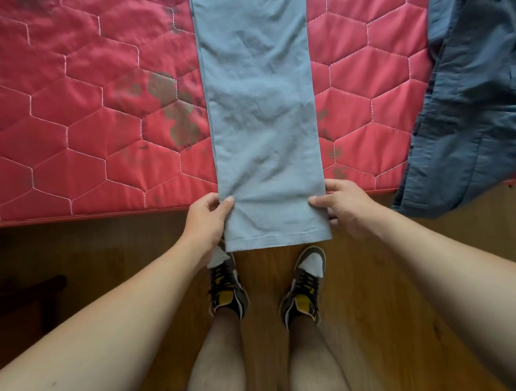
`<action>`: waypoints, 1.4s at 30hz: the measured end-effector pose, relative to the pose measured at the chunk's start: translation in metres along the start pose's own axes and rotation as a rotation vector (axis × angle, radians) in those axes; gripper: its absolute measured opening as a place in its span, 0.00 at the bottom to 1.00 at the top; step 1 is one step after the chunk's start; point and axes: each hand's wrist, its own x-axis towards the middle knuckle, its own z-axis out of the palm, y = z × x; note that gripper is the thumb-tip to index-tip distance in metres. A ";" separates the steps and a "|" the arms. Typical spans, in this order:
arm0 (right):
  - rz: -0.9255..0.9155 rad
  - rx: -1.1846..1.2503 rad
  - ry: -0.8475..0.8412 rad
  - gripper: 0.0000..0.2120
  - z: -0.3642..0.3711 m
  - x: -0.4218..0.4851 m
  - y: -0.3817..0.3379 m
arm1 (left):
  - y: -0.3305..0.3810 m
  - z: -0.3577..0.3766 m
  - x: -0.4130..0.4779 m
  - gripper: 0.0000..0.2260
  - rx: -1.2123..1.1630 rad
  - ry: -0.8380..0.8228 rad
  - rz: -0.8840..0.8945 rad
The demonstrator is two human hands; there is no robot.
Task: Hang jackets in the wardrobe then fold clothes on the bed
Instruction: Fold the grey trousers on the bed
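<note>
Light blue-grey woven trousers [261, 101], legs stacked into one long strip: laid along 12–6 o'clock line on red hexagon-quilted mattress [56, 119], hem overhanging near edge at 6 o'clock. Left hand [207, 221] pinches hem's 9 o'clock side, thumb on top. Right hand [345, 206] pinches 3 o'clock side likewise. Judgement: thin cloth, light, limp, creases readily, unlikely to slide on quilting. Best hold: both hem corners, as now, for carrying toward 12 o'clock. Dark slate-blue crumpled garment [476, 98] at 2 o'clock, draped over edge, apart from trousers.
</note>
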 end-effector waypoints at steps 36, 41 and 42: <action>-0.175 -0.122 0.341 0.18 -0.034 0.029 -0.177 | 0.179 -0.053 0.088 0.18 0.000 0.077 0.070; -0.274 -0.142 0.327 0.23 -0.029 0.067 -0.220 | 0.217 -0.037 0.130 0.23 0.033 0.017 0.090; -0.277 -0.133 0.311 0.26 -0.027 0.078 -0.229 | 0.223 -0.032 0.140 0.23 0.035 0.012 0.087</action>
